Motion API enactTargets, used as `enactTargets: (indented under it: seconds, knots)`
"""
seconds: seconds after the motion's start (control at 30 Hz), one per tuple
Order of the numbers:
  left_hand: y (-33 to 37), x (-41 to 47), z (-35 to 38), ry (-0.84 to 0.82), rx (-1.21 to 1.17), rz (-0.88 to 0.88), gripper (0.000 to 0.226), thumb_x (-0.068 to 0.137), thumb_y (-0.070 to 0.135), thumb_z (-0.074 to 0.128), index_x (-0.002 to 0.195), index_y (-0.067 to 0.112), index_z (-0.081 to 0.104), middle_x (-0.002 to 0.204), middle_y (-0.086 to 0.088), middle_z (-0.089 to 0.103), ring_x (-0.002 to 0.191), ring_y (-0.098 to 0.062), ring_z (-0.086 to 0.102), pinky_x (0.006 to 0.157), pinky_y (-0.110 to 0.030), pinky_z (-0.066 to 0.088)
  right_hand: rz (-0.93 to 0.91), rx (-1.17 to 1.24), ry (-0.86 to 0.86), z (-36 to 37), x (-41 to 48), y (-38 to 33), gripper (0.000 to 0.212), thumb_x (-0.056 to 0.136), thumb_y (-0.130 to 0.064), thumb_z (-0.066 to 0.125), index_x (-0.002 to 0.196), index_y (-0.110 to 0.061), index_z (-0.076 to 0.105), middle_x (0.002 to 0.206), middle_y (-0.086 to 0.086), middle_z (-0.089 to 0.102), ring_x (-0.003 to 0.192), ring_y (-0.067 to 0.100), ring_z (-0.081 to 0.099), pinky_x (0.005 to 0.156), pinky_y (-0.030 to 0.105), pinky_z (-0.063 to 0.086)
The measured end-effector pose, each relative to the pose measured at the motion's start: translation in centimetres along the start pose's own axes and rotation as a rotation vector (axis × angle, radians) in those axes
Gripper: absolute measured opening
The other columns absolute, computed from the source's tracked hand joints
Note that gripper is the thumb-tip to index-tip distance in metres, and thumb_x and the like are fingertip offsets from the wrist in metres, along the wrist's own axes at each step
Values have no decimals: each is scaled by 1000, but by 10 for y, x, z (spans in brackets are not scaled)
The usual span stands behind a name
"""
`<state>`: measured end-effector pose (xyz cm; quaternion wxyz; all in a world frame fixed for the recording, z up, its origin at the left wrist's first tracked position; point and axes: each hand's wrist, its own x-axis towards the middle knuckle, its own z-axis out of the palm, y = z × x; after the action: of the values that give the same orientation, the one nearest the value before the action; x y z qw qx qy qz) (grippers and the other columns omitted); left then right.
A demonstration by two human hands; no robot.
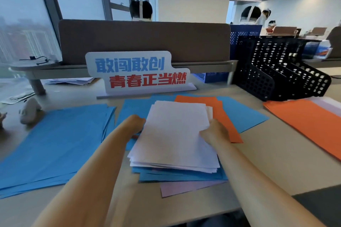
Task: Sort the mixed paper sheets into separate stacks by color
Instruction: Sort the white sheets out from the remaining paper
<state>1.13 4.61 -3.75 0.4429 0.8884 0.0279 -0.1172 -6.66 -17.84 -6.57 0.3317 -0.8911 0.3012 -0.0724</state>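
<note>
Forearms reach in over the near edge of the counter (267, 162) to a bundle of white sheets (175, 131) lying on top of the mixed pile at centre. The right hand (214, 132) pinches the bundle's right edge, thumb on top. The left hand (135, 122) meets its left edge with fingers hidden under the paper, so I cannot tell whether it grips. Blue sheets (175, 175) and 1 lilac sheet (184, 188) show beneath the bundle, and an orange sheet (221, 112) pokes out on its right. A blue stack (55, 143) lies to the left and an orange stack (310, 125) far right. Behind the pile stand a lettered sign (140, 73), a black file rack (284, 72) and a brown divider panel (144, 40).
</note>
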Motion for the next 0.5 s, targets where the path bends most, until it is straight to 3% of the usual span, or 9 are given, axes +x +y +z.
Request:
enactTargets:
  seconds: [0.13,0.27,0.43,0.5]
  knots:
    - [6,-6,1,-67,-133,-88,19,97,17,44,82,7,48,86,-10,53,73,-22,51,65,-31,44,36,70,-12,-4,-1,-5,55,85,-17,61,134,-8,38,127,11,53,116,32,50,79,29,44]
    - [6,-3,1,-69,-138,-116,17,96,22,48,93,5,50,92,-12,55,83,-23,53,76,-36,45,-4,269,-57,-7,-3,-3,65,81,-8,65,138,-9,33,124,10,55,108,29,55,79,30,46]
    - [9,0,5,-47,-11,-101,26,95,27,52,102,2,47,81,-11,47,70,-20,46,67,-31,41,-3,319,-74,-13,-3,-3,66,81,-9,68,138,-7,34,129,12,51,113,29,53,88,34,45]
    - [9,0,8,-33,49,-65,31,94,25,51,110,-1,49,88,-14,52,76,-25,51,67,-32,42,7,374,-76,-16,-3,-2,64,82,-7,68,137,-4,34,132,14,49,116,30,50,88,34,44]
